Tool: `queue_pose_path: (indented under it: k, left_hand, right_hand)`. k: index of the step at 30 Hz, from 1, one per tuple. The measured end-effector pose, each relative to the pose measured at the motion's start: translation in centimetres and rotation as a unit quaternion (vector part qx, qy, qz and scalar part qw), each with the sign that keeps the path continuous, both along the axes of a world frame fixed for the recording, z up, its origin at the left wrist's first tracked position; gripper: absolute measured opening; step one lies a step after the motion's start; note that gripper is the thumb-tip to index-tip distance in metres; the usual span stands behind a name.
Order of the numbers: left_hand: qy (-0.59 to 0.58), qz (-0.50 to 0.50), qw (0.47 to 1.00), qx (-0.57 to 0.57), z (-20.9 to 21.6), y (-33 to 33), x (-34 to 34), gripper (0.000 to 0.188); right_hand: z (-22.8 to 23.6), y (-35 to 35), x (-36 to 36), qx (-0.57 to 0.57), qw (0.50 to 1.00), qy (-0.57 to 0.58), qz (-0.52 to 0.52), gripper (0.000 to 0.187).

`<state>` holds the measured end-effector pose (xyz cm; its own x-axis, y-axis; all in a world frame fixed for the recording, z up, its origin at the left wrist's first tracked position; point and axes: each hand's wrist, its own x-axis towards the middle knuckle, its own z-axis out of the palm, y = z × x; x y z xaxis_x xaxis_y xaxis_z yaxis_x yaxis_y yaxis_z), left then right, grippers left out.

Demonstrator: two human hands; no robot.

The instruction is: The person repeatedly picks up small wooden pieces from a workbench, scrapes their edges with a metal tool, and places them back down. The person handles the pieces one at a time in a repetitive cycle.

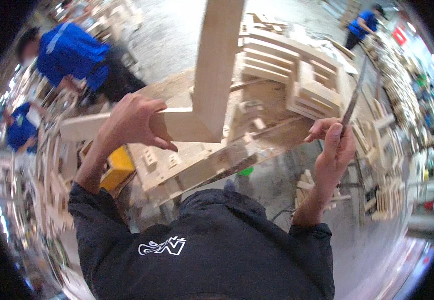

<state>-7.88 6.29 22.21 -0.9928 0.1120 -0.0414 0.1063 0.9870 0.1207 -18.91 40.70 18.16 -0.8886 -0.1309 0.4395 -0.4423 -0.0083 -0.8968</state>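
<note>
A pale wooden frame with a mitred corner (212, 92) stands over the bench, one thick board reaching far away and the other running left. My left hand (136, 117) is clasped over the left board, thumb and fingers on either side of it. Out to the right, my right hand (334, 145) is closed on the lower end of a long, thin, tapered metal tool (355, 92) that looks like a file. The tool points up and away, apart from the wood.
Beneath the frame is a wooden workbench (187, 172) with small wood blocks on it. Slatted wooden assemblies (314, 90) stack at its far right. A yellow box (117, 167) sits left. People in blue work at the far left (74, 55) and far right (364, 25).
</note>
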Motion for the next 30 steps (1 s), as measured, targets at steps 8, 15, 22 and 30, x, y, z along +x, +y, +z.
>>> queue_pose_path:
  k: [8,15,22,30]
  left_hand:
    - [-0.037,-0.338,0.940,0.009,2.1,10.1,-18.1,0.053]
    - [-0.053,-0.464,0.884,-0.012,1.1,17.6,-23.8,0.050]
    - [0.133,-0.439,0.888,0.025,0.4,16.2,-29.8,0.072]
    - [0.164,-0.098,0.974,0.121,-8.2,3.3,-25.1,0.058]
  right_hand:
    - [4.7,7.8,-2.7,0.246,0.919,0.285,-0.116,0.045]
    - [4.9,10.1,-8.7,0.528,0.766,0.359,0.074,0.073]
    - [-1.3,12.1,-15.9,0.490,0.833,0.258,0.002,0.076]
    - [-6.0,9.2,-27.9,0.486,0.862,0.107,-0.098,0.085]
